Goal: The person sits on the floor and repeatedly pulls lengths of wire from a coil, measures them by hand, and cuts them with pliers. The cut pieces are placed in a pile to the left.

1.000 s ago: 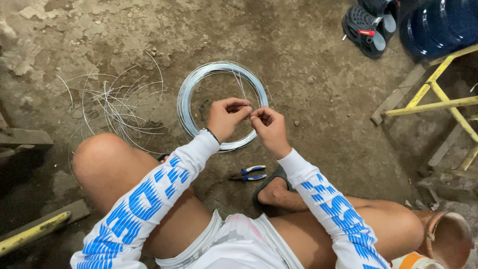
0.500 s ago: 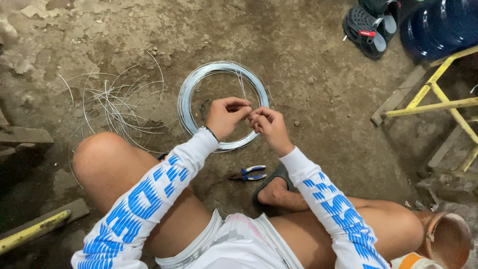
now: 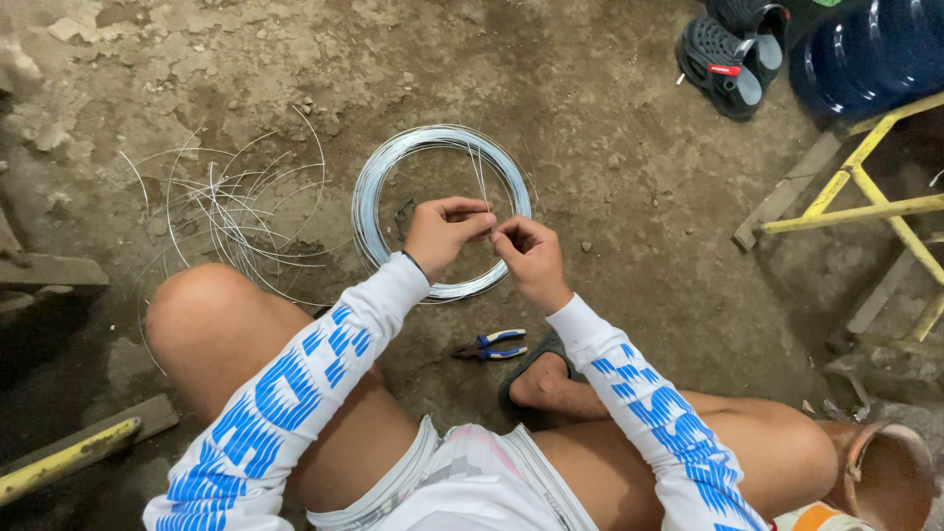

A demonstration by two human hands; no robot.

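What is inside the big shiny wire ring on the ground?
Inside the wire coil you see mostly bare dirt floor and a small dark bit that is too small to tell. The left hand and right hand, pinching thin wire strands, cover its lower part.

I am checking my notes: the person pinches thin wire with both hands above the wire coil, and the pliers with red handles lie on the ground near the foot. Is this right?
Not quite: the head view shows the pliers have blue handles, not red. The rest holds: both hands, left and right, pinch thin wire above the wire coil, near the foot.
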